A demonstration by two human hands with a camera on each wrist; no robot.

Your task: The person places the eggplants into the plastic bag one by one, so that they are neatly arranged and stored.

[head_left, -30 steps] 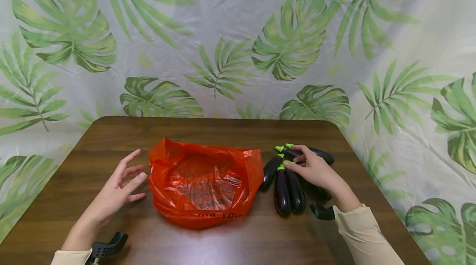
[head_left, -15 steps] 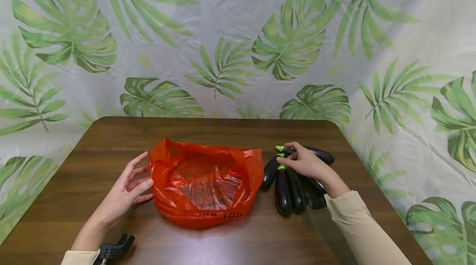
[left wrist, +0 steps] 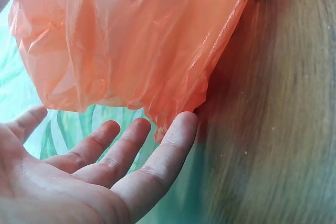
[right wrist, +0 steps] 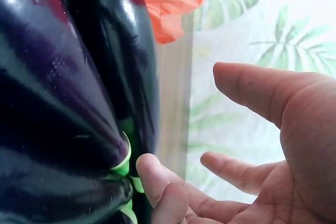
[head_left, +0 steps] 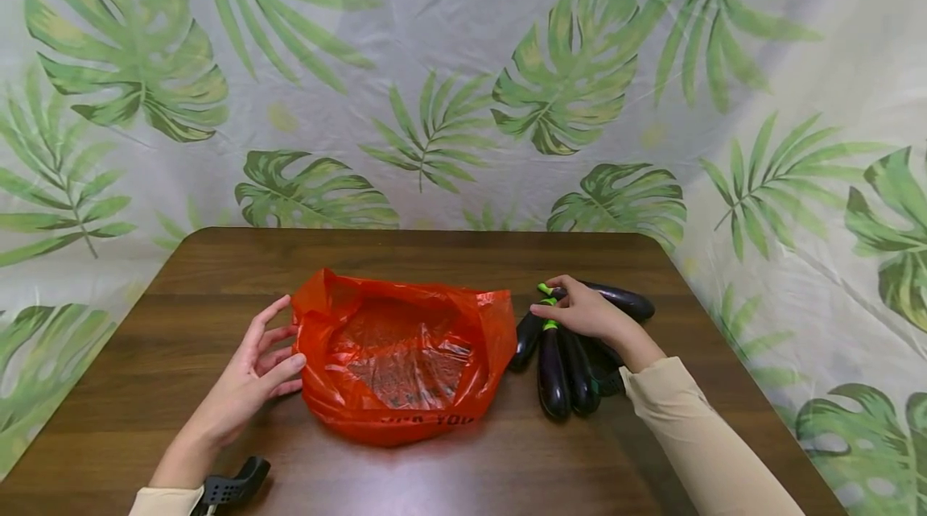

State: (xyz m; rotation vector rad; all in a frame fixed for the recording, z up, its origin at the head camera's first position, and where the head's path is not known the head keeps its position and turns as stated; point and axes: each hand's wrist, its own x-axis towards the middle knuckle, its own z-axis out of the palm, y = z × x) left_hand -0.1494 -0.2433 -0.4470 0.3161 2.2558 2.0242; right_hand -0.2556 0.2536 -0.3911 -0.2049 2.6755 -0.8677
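A red plastic bag (head_left: 333, 399) stands with its mouth wide on the brown table. At its left side, my left hand (head_left: 242, 371) has its fingers spread, the tips touching or nearly touching the plastic (left wrist: 142, 40). Several dark purple eggplants (head_left: 554, 379) with green stem ends lie in a cluster right of the bag. My right hand (head_left: 594, 315) hovers above their stem ends, fingers apart. In the right wrist view, one fingertip (right wrist: 149, 166) is close to the leftmost eggplant (right wrist: 118, 51); nothing is gripped. The hand and sleeve partly hide the eggplants behind.
The wooden table (head_left: 434, 246) has rounded far corners. Behind it and on the right hangs a pale cloth (head_left: 449, 41) printed with green leaves. A black wrist mount (head_left: 232, 488) is strapped at the left wrist.
My left hand has moved right, up to the bag's side. My right hand has shifted left over the eggplants towards the leftmost stem ends. The bag and eggplants have hardly moved.
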